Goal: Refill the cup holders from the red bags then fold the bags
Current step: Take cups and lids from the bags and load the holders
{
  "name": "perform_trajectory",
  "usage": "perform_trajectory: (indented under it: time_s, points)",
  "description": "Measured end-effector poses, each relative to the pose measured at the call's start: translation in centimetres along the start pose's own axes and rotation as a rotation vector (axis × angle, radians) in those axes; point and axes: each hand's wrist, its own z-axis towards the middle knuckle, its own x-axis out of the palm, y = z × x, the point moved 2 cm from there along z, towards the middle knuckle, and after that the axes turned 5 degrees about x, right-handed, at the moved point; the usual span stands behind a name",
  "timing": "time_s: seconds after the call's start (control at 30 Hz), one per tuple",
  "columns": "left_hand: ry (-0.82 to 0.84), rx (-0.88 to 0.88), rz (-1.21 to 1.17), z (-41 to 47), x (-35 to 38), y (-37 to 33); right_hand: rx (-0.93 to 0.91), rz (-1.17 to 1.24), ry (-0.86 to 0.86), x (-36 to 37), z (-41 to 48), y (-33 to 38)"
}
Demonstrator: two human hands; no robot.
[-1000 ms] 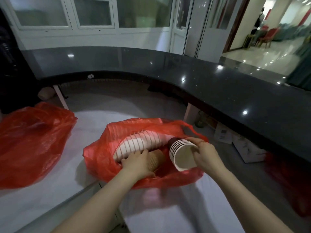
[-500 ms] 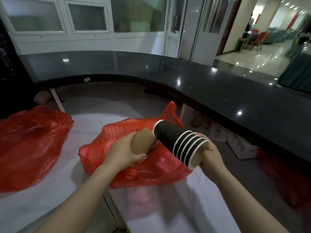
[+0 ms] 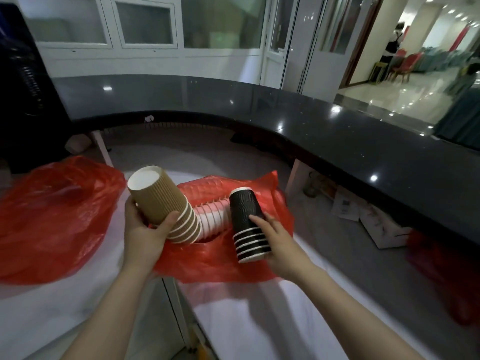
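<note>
The left hand (image 3: 145, 235) grips a stack of brown ribbed cups (image 3: 158, 198), thumb and fingers curled round its lower half. The stack is upside down and tilted, with the bottoms up and to the left and the rims down over the bag. The right hand (image 3: 281, 242) holds a stack of black cups (image 3: 245, 216), fingers wrapped round it and the forefinger lying along its side. This stack is also upside down and stands nearly upright.

Both stacks are held just above an open red bag (image 3: 215, 263), which lies toward the far edge of the white table (image 3: 259, 320), about midway along it. A row of white cups (image 3: 213, 219) lies on its side inside the bag, between the two stacks. A second red bag (image 3: 52, 216), bulging and crumpled, sits at the table's left edge, close beside the left hand.

Beyond the far edge a dark, glossy curved counter (image 3: 350, 152) runs from left to right. Cardboard boxes (image 3: 381, 227) lie under it on the right.
</note>
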Motion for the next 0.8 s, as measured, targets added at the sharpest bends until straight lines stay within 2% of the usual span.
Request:
perform_trajectory:
  time_s: [0.07, 0.1, 0.27, 0.4, 0.53, 0.7, 0.8]
  points:
    - [0.006, -0.026, -0.005, -0.4, -0.1, -0.1, 0.044, -0.147, 0.116, 1.3, -0.2, 0.3]
    - [0.002, -0.039, -0.004, -0.6, -0.1, -0.1, 0.088, -0.143, 0.119, 1.9, -0.2, 0.9]
    - [0.0, -0.083, -0.021, -0.7, 0.1, -0.6, 0.322, 0.112, -0.291, 3.8, 1.5, 4.2]
    - [-0.043, -0.115, -0.117, -0.8, -1.0, -1.0, 0.427, 0.08, -0.288, 3.7, 2.3, 4.5]
    - [-0.138, -0.241, -0.414, -1.2, -3.2, -1.2, 0.217, 0.194, -0.284, 2.4, 1.9, 7.1]
    - [-0.216, -0.25, -0.493, -1.2, -6.5, -3.3, -0.131, 0.411, -0.348, 0.2, 1.5, 13.0]
    - [-0.277, -0.244, -0.543, -1.0, -9.7, -5.5, -0.203, 0.533, -0.295, -0.4, 1.7, 16.7]
